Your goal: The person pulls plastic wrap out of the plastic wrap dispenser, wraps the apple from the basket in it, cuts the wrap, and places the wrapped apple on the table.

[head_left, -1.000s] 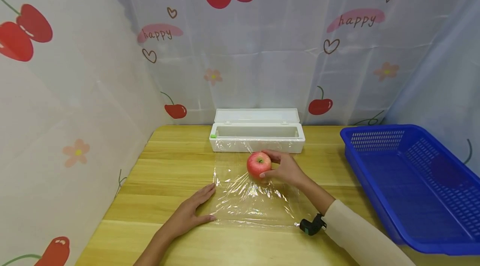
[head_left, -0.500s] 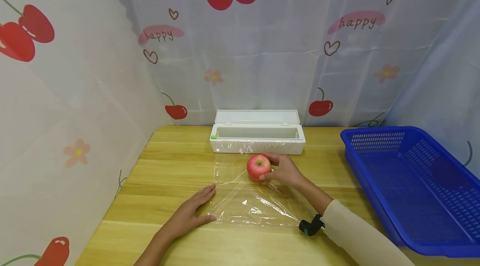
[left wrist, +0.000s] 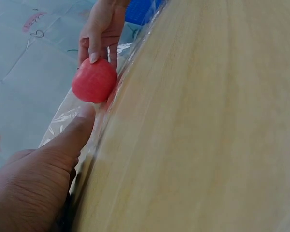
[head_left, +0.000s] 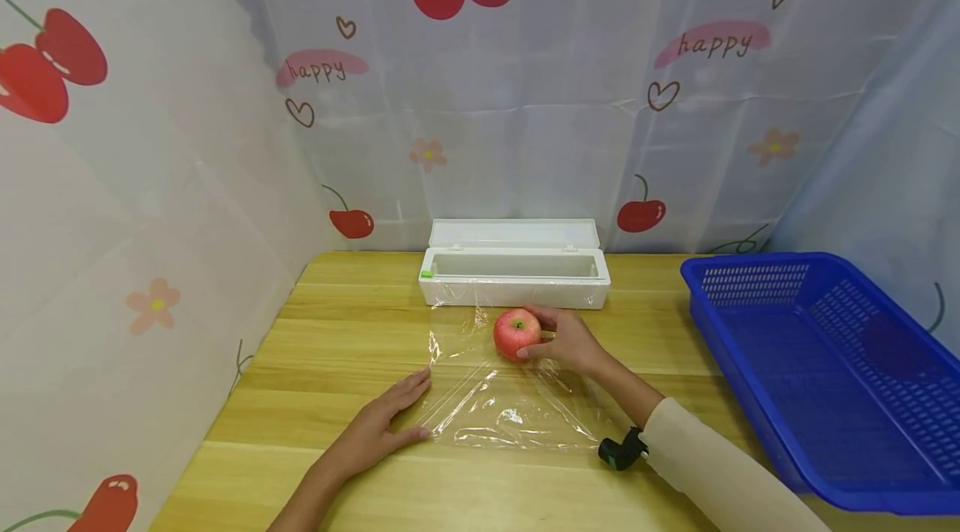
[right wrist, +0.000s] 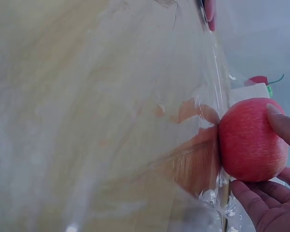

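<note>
A red apple (head_left: 517,334) sits upright on a sheet of clear cling film (head_left: 487,411) that runs toward me from a white dispenser box (head_left: 517,292). My right hand (head_left: 573,342) grips the apple from its right side, thumb in front and fingers behind. In the right wrist view the apple (right wrist: 253,140) rests right on the shiny film, with fingertips curved around it. My left hand (head_left: 378,425) lies with fingers spread at the film's left edge, holding nothing. The left wrist view shows its thumb (left wrist: 70,137) extended toward the apple (left wrist: 94,81).
The dispenser's lid (head_left: 514,232) stands raised at the back of the wooden table (head_left: 352,307). A blue plastic basket (head_left: 750,399) takes up the right side. Printed curtains (head_left: 525,132) enclose the back and sides. A black wrist camera (head_left: 622,450) hangs at the right sleeve, by the film's corner.
The film's wrinkles have shifted and spread into lines running from the apple to the near corners. The apple has come very slightly nearer, still in my right hand; my left hand has stayed put.
</note>
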Demonstrator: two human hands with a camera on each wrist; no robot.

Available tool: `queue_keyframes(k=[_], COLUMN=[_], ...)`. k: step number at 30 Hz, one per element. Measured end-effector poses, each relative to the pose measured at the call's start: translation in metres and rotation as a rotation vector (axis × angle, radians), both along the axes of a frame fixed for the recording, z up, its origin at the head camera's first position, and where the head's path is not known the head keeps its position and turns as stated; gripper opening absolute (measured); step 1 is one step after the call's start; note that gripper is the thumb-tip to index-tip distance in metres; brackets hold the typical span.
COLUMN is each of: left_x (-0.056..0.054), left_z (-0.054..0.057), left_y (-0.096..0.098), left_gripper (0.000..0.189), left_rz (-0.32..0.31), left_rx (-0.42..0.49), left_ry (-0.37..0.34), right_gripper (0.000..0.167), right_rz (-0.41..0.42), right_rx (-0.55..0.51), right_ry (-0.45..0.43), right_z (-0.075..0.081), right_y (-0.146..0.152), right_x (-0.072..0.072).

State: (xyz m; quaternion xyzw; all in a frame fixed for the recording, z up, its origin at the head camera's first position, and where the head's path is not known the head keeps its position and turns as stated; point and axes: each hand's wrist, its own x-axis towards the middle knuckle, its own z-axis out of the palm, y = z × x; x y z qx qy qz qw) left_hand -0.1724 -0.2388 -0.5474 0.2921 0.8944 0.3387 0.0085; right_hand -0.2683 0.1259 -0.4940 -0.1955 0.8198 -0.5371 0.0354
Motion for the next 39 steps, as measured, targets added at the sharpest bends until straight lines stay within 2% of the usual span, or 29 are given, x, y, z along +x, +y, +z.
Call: queue_keyframes(k=[10, 15, 21, 26, 33, 39], left_x=[0.002, 0.002, 0.000, -0.002, -0.002, -0.001], left_z=[0.002, 0.004, 0.004, 0.005, 0.004, 0.003], left_y=[-0.001, -0.002, -0.004, -0.004, -0.002, -0.001], left_gripper=[0.081, 0.080, 0.081, 0.080, 0.080, 0.080], left_rz=[-0.013, -0.026, -0.035, -0.040, -0.050, -0.059], left_rx=[0.042, 0.066, 0.063, 0.078, 0.075, 0.081], left_ry=[-0.044, -0.065, -0.058, -0.062, -0.056, -0.035], right_gripper=[0.078, 0.073, 0.067, 0.062, 0.059, 0.061], right_rz=[0.031, 0.001, -0.027, -0.002, 0.022, 0.099], right_rx=[-0.021, 0.047, 0.075, 0.086, 0.171, 0.239], right_ry=[0.010, 0.072, 0.082, 0.089, 0.008, 0.015], right_z=[0.004, 0.008, 0.019, 0.022, 0.016, 0.008], right_y=[0.006, 0.016, 0.032, 0.048, 0.074, 0.091], right_x=[0.004, 0.012, 0.028, 0.044, 0.071, 0.087])
